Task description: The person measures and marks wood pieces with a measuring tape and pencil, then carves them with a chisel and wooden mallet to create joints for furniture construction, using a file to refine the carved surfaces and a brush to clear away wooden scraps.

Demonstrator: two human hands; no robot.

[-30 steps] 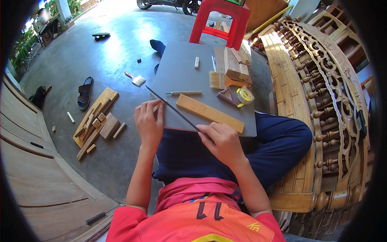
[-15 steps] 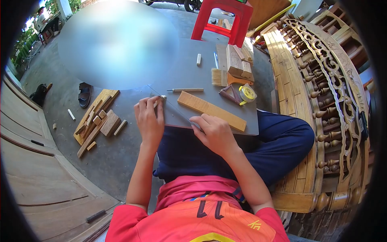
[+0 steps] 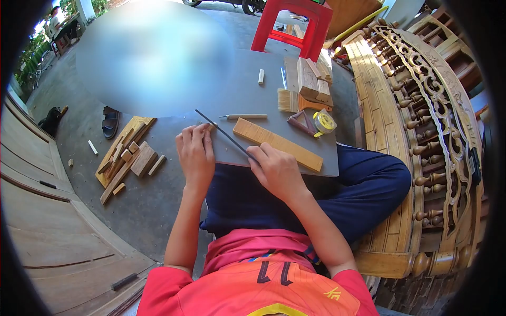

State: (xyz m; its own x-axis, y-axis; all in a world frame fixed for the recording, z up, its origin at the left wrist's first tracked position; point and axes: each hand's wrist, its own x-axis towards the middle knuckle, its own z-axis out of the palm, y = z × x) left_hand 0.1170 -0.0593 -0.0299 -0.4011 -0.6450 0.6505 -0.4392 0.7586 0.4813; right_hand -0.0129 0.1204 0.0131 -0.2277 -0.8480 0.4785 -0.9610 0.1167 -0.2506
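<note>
My left hand (image 3: 195,149) is pinched around a small pale piece (image 3: 213,126) at the near left edge of the grey board (image 3: 240,100). Between the fingers of my right hand (image 3: 276,167) is the lower end of a thin dark rod (image 3: 221,131), which slants up and left past my left fingertips. A flat wooden strip (image 3: 279,145) lies just beyond my right hand. Above it rests a wooden-handled tool (image 3: 246,116) with a thin metal tip.
Brush (image 3: 288,100), tape measure (image 3: 324,122), dark triangular piece (image 3: 302,123) and wood blocks (image 3: 308,79) occupy the board's right side. Wood scraps (image 3: 143,159) lie on the floor at left. Beyond are a red stool (image 3: 287,39) and, at right, a wooden bench (image 3: 377,137).
The dark rod has turned and now shows its broader side. My right hand has shifted slightly up and left with it; my left hand keeps nearly the same place.
</note>
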